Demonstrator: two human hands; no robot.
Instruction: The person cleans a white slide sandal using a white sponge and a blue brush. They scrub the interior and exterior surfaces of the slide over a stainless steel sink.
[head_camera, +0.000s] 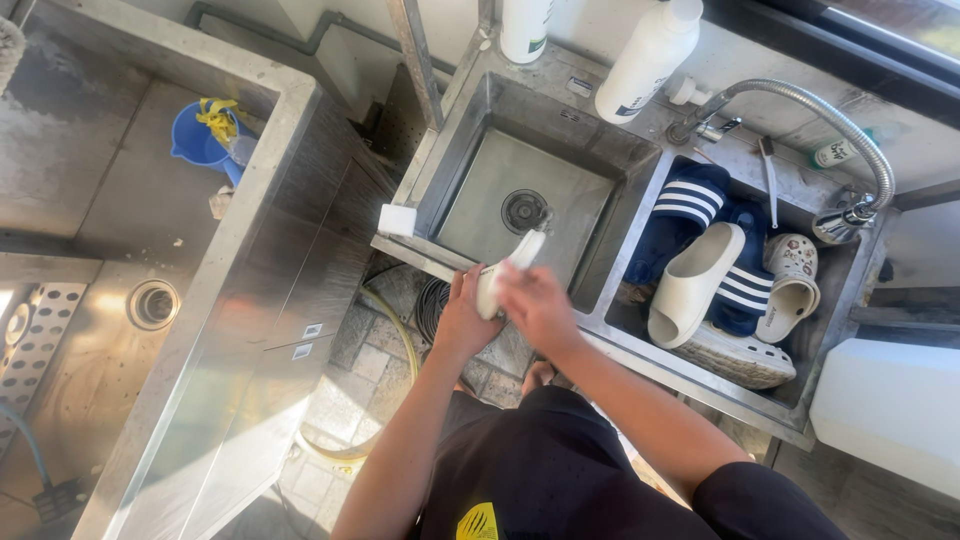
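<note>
1. Slipper (512, 262), cream-white and blurred by motion, sits between both hands just over the front rim of the empty left sink basin (470, 215).
2. Its long axis runs slantwise, from the heel end down at the hands to the toe end up and away toward the basin's drain (525, 210).
3. Left hand (465, 318) is clenched around the near end of the slipper from the left side, fingers wrapped on it.
4. Right hand (538, 305) lies over the slipper's right side, touching it; blur hides whether it grips the slipper or something small against it, so I cannot tell.
5. Both hands are about equally near; the left one carries the hold.
6. Open room lies ahead and below, in the bare steel basin; a white sponge block (397, 219) rests on the rim to the left.
7. To the right, past the divider, the second basin (838, 300) is crowded with a cream slide sandal (693, 282), navy striped slides (690, 200) and clogs, under a flexible spring faucet (850, 135).
8. Two white bottles (650, 55) stand on the back ledge, well apart from the hands.
</note>
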